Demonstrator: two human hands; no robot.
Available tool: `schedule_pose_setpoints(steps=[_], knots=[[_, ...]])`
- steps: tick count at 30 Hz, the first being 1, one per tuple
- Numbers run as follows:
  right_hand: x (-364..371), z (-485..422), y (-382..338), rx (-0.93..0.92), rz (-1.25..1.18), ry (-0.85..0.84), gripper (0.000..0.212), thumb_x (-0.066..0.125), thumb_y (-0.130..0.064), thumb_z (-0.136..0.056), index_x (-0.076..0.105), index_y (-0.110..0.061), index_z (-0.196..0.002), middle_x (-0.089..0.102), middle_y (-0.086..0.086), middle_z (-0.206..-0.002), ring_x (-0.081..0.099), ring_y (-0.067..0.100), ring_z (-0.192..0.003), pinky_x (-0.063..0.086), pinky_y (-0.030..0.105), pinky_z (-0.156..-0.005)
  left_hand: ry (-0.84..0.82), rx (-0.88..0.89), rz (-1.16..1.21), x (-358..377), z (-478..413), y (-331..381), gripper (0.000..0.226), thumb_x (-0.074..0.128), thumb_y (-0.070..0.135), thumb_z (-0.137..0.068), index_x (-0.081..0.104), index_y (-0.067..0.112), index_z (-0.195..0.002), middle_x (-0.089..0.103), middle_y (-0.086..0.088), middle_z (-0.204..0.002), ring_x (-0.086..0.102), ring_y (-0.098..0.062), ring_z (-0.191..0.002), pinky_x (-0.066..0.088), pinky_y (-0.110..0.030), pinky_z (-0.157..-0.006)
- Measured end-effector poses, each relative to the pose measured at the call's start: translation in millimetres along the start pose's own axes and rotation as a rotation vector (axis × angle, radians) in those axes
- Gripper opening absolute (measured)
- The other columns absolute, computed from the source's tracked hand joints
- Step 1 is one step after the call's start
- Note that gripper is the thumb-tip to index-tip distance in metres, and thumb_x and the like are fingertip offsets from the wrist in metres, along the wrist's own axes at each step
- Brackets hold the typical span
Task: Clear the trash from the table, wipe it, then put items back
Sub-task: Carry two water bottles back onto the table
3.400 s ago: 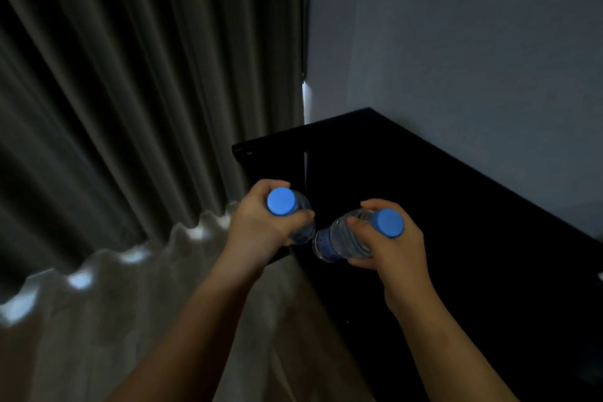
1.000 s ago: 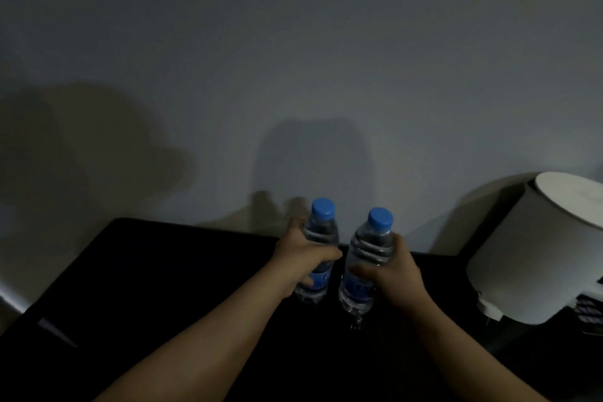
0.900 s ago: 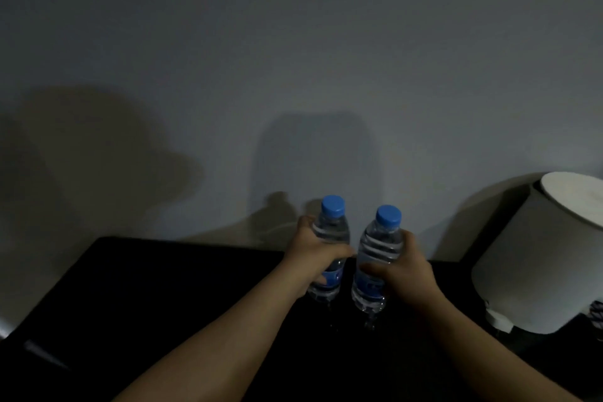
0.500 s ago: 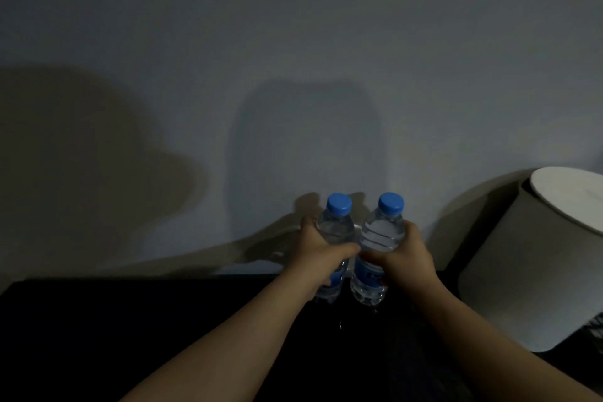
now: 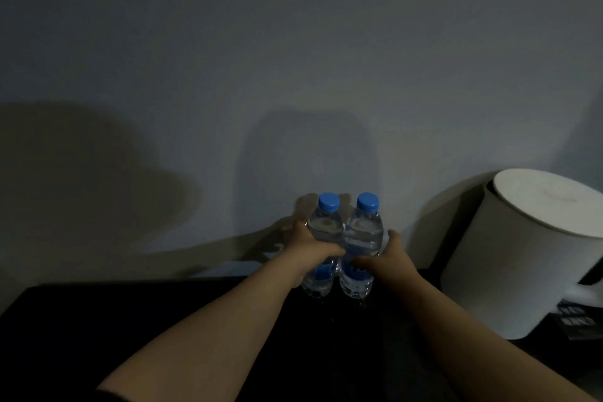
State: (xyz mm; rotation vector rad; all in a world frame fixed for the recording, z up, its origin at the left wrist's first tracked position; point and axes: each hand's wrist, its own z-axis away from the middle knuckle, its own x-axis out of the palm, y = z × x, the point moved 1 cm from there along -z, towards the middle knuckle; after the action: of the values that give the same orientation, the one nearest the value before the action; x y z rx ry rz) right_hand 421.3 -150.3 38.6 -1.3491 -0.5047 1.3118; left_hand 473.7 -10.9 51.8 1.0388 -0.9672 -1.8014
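Slid farther back toward the wall [image 5: 293, 75] over the last second and closed up flank to flank, where a slim gap showed before. Now upright at the rear of the black table [image 5: 98, 320], near the white lamp shade [image 5: 522, 258] on the right but apart from it: left water bottle [image 5: 323, 233] and right water bottle [image 5: 363, 235], sides touching.

Gripped round the waist by the left hand [image 5: 308, 254], thumb curled across the front of the left water bottle. Clamped the same way by the right hand [image 5: 390, 259] on the right water bottle. Hard to say in the gloom whether the bases already rest on the tabletop.

Probably the putting-back stage. To finish it well:
- Feel both bases sit flat before loosening anything.
- Open one hand at a time, steadying the pair with the other.
- Draw the fingers out sideways and low rather than upward, so neither bottle tips into its neighbour.
- Mind the right elbow near the shade.

Clear ribbed plastic, blue screw caps [image 5: 329, 201], blue labels [image 5: 323, 271] low on the bodies. Seemingly full to the shoulder, so heavy enough to stand firm. Print unreadable in this light.
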Motion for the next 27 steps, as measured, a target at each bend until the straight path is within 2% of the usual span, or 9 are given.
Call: schedule_pose_setpoints(steps=[2,3,6,8,10,12,14,18,27], knots=[[-7.0,19.1,-5.4,0.017,0.105,0.041,0.096,0.078,-0.015,-0.073,0.016,-0.008,-0.147,0.033,0.018,-0.148,0.04,0.036,-0.131,0.04,0.045,-0.105,0.043,0.047,-0.101,-9.7,12.0,2.2,0.087,0.077,0.019,-0.07,0.026,0.018,-0.14,0.044,-0.008,-0.138,0.049,-0.027,-0.12,0.046,-0.038,-0.097],[-10.7,29.4,-9.0,0.008,0.153,0.048,0.096,0.077,-0.018,-0.075,0.016,-0.01,-0.148,0.032,0.018,-0.148,0.04,0.036,-0.131,0.04,0.046,-0.105,0.073,0.075,-0.189,-15.4,20.4,5.0,0.085,0.076,0.022,-0.07,0.028,0.017,-0.14,0.042,-0.01,-0.138,0.048,-0.028,-0.12,0.046,-0.037,-0.098],[-19.4,61.5,-21.8,-0.042,0.316,0.018,0.071,0.071,-0.022,-0.079,0.033,-0.012,-0.138,0.047,0.016,-0.132,0.054,0.031,-0.113,0.049,0.044,-0.096,0.144,0.201,-0.579,-33.1,52.3,15.4,0.064,0.069,0.028,-0.075,0.041,0.017,-0.131,0.039,-0.011,-0.132,0.047,-0.029,-0.119,0.043,-0.034,-0.098],[-23.7,85.8,-33.4,-0.125,0.448,-0.036,0.056,0.067,-0.019,-0.082,0.04,-0.014,-0.131,0.05,0.009,-0.12,0.057,0.021,-0.099,0.052,0.031,-0.088,0.16,0.295,-0.751,-41.2,78.3,21.3,0.05,0.067,0.03,-0.077,0.048,0.019,-0.122,0.043,-0.008,-0.126,0.049,-0.027,-0.114,0.045,-0.036,-0.096],[-26.2,112.9,-44.0,-0.216,0.567,-0.077,0.052,0.065,-0.02,-0.083,0.042,-0.018,-0.13,0.047,0.007,-0.125,0.051,0.015,-0.097,0.047,0.023,-0.085,0.175,0.368,-0.88,-45.8,104.2,22.8,0.043,0.063,0.031,-0.079,0.05,0.021,-0.119,0.044,-0.006,-0.124,0.048,-0.026,-0.115,0.046,-0.036,-0.094],[-28.7,139.3,-48.4,-0.278,0.662,-0.07,0.051,0.064,-0.024,-0.084,0.042,-0.021,-0.13,0.046,0.006,-0.13,0.05,0.016,-0.105,0.044,0.026,-0.09,0.185,0.437,-1.009,-45.1,128.5,21.4,0.041,0.058,0.032,-0.083,0.049,0.02,-0.122,0.045,-0.006,-0.127,0.044,-0.027,-0.12,0.044,-0.036,-0.093],[-32.3,163.6,-45.1,-0.308,0.731,-0.029,0.05,0.061,-0.032,-0.086,0.042,-0.024,-0.131,0.046,0.004,-0.131,0.049,0.019,-0.113,0.046,0.031,-0.095,0.176,0.51,-1.065,-40.3,150.7,17.9,0.038,0.054,0.032,-0.087,0.049,0.019,-0.122,0.046,-0.006,-0.13,0.043,-0.028,-0.122,0.042,-0.035,-0.094],[-45.7,197.5,-18.2,-0.266,0.808,0.044,0.042,0.056,-0.037,-0.086,0.044,-0.024,-0.124,0.049,0.003,-0.126,0.049,0.022,-0.113,0.046,0.038,-0.095,0.07,0.609,-1.107,-17.1,185.0,2.5,0.033,0.053,0.03,-0.087,0.051,0.018,-0.117,0.047,-0.004,-0.127,0.046,-0.026,-0.12,0.043,-0.032,-0.091],[-118.9,260.4,60.9,-0.157,0.866,0.119,0.041,0.052,-0.034,-0.087,0.045,-0.02,-0.125,0.048,0.005,-0.129,0.047,0.026,-0.118,0.044,0.036,-0.091,-0.076,0.772,-1.19,80.9,252.8,-13.1,0.038,0.052,0.029,-0.091,0.048,0.02,-0.128,0.047,-0.002,-0.129,0.045,-0.022,-0.12,0.041,-0.032,-0.094]])
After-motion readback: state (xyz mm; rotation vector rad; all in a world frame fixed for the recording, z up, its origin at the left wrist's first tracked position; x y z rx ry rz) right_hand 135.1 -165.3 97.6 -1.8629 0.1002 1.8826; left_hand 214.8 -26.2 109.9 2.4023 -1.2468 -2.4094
